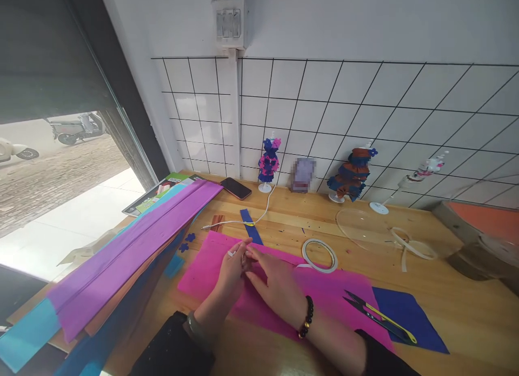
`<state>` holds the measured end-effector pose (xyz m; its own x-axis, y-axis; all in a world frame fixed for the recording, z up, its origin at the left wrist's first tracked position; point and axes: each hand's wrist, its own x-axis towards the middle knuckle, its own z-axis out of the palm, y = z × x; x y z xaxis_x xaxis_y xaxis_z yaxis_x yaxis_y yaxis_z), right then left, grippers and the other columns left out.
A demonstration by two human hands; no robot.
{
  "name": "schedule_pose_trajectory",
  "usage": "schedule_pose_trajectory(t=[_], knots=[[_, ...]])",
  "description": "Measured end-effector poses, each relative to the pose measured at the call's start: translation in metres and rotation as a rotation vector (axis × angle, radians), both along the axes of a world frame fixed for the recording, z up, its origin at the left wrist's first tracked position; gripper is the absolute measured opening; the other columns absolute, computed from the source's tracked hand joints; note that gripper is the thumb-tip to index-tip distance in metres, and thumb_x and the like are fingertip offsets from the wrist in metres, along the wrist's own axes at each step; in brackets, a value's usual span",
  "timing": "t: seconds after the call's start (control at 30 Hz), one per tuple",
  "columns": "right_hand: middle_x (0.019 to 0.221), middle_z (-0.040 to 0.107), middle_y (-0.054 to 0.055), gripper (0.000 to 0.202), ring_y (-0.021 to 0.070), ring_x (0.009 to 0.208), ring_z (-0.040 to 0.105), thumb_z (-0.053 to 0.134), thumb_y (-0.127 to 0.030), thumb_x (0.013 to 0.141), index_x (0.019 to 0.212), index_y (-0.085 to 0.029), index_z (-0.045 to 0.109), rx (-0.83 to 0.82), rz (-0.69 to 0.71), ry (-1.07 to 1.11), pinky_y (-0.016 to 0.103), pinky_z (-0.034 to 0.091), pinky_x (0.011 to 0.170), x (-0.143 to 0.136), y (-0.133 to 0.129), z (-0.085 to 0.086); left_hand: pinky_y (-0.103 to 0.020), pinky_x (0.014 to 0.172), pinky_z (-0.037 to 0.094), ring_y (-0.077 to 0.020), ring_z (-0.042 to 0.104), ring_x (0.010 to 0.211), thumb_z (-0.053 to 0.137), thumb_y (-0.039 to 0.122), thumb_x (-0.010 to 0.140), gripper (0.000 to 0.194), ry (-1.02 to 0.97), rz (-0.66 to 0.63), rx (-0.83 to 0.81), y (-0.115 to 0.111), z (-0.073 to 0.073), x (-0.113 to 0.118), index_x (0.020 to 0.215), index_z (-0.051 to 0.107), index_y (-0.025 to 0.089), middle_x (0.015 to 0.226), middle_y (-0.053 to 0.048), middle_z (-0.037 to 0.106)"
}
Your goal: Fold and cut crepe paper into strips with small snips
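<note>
Over a sheet of bright pink crepe paper (pixel 336 289), my left hand (pixel 232 270) and my right hand (pixel 279 281) meet at the fingertips. My left hand, with a ring on it, is closed with its fingers curled together. The thumb and forefinger of my right hand come together against the left fingers. Whatever lies between the fingertips is too small or hidden to make out. Just beyond my right hand a roll of white double-sided tape (pixel 333 263) rests by the paper's edge. Thread snips (pixel 381 315) with yellow and black handles lie to the right, partly over dark blue paper (pixel 419 319).
Folded purple paper (pixel 141 246) and blue sheets are stacked at left. Small blue paper flowers (pixel 190 237), a blue strip (pixel 249 224), a cable (pixel 265 208) and a phone (pixel 236 188) lie further back. Along the tiled wall stand dressed figures on stands (pixel 268 162). A brown roll (pixel 472 259) sits at right.
</note>
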<state>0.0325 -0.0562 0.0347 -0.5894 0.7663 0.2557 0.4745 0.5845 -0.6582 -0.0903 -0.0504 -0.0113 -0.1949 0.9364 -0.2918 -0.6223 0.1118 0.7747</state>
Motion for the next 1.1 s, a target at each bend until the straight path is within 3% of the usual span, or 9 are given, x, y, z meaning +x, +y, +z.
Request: schedule_pose_trajectory(t=[0.13,0.3,0.47,0.57,0.67,0.77,0.93,1.1], knots=[[0.099,0.063,0.006,0.023,0.0183,0.091,0.055,0.044,-0.016,0.086,0.101,-0.021,0.061,0.253,0.006,0.035,0.037,0.046,0.080,-0.003,0.002,-0.008,-0.018,0.045,0.029,-0.0058,0.043,0.047,0.072,0.034,0.063,0.040,-0.070,-0.106,-0.068,-0.003,0.006,0.004,0.095,0.063,0.012,0.054,0.004,0.051],[0.088,0.063,0.005,0.017,0.0175,0.084,0.054,0.045,-0.016,0.086,0.092,-0.020,0.061,0.365,-0.017,0.111,0.035,0.047,0.074,-0.005,0.000,-0.016,-0.021,0.063,0.040,-0.0124,0.056,0.069,0.070,0.028,0.063,0.031,-0.115,-0.151,-0.040,-0.008,0.009,0.010,0.088,0.064,0.010,0.070,-0.002,0.060],[0.101,0.059,0.006,0.019,0.0191,0.097,0.051,0.049,-0.020,0.085,0.102,-0.023,0.056,0.233,-0.081,0.170,0.038,0.044,0.084,-0.001,-0.003,-0.012,-0.020,0.057,0.037,-0.0092,0.051,0.061,0.068,0.025,0.066,0.027,-0.089,-0.184,0.013,-0.010,0.004,0.009,0.089,0.061,0.013,0.068,0.001,0.056],[0.107,0.056,0.006,0.030,0.0201,0.101,0.050,0.056,-0.026,0.080,0.109,-0.023,0.052,0.086,-0.180,0.209,0.037,0.043,0.085,0.001,-0.002,-0.009,-0.020,0.058,0.037,-0.0078,0.049,0.058,0.066,0.026,0.070,0.038,-0.014,-0.219,0.105,-0.008,-0.004,0.011,0.105,0.055,0.016,0.066,0.003,0.053],[0.096,0.059,0.004,0.018,0.0188,0.092,0.051,0.058,-0.031,0.079,0.095,-0.022,0.059,-0.011,-0.179,0.170,0.034,0.043,0.080,0.002,-0.001,-0.005,-0.024,0.067,0.041,-0.0116,0.054,0.071,0.067,0.022,0.066,0.068,0.081,-0.266,0.142,-0.007,-0.011,0.013,0.128,0.038,0.022,0.079,0.001,0.058],[0.086,0.058,0.004,0.010,0.0186,0.087,0.049,0.055,-0.030,0.081,0.081,-0.021,0.060,-0.028,-0.173,0.150,0.035,0.039,0.079,0.003,-0.003,0.001,-0.022,0.061,0.040,-0.0105,0.052,0.066,0.066,0.019,0.066,0.077,0.175,-0.317,0.150,-0.008,-0.013,0.011,0.134,0.031,0.025,0.081,0.001,0.058],[0.077,0.058,0.002,0.015,0.0171,0.083,0.049,0.049,-0.021,0.081,0.067,-0.019,0.056,-0.099,-0.159,0.173,0.034,0.036,0.080,0.008,0.001,0.003,-0.018,0.042,0.026,-0.0057,0.037,0.043,0.060,0.022,0.071,0.078,0.350,-0.498,0.079,-0.013,-0.004,0.003,0.139,0.021,0.025,0.058,0.007,0.046],[0.060,0.055,-0.002,0.018,0.0105,0.057,0.049,0.045,-0.021,0.077,0.061,-0.017,0.052,-0.298,-0.126,0.206,0.024,0.040,0.055,0.014,0.018,-0.010,-0.017,0.043,0.020,-0.0057,0.031,0.046,0.058,0.030,0.079,0.072,0.299,-0.716,0.112,-0.018,0.016,-0.008,0.139,0.018,0.025,0.055,0.009,0.033]])
